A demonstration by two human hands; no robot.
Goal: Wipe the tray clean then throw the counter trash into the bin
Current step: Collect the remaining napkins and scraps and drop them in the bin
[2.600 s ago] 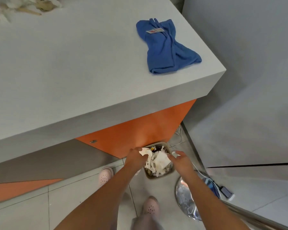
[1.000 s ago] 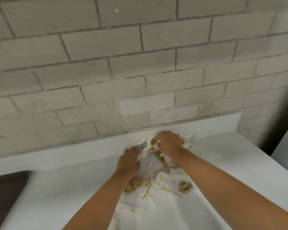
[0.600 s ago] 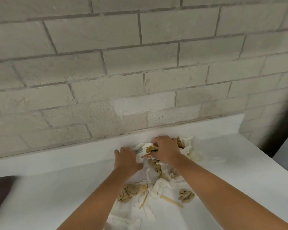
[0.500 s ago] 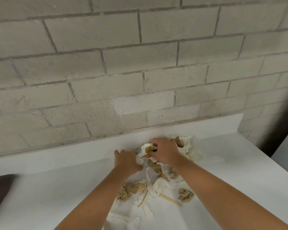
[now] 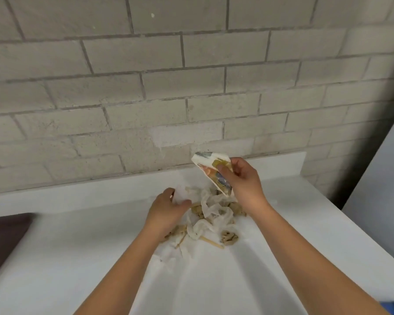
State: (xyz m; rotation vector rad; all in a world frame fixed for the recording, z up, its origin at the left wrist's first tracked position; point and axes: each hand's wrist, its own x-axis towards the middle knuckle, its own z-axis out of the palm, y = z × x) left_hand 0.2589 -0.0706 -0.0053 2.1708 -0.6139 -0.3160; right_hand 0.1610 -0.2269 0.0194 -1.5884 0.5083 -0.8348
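- Right hand (image 5: pixel 243 181): fingers pinch printed wrapper (image 5: pixel 210 168), held at 12 o'clock of pile (image 5: pixel 205 223).
- Left hand (image 5: pixel 166 211): fingers loose, touching pile at 9 o'clock.
- Pile: tissues (image 5: pixel 216 213), scraps (image 5: pixel 229 237), stick (image 5: pixel 210 242); on white surface (image 5: pixel 77 258).

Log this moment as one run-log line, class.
right hand: holds wrapper | left hand: touches tissues | counter: not yet cleared

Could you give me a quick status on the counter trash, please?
Right hand pinching a printed wrapper above the counter. Left hand resting on the white tissue pile. Brown scraps, a stick lying there. Bin not in view.
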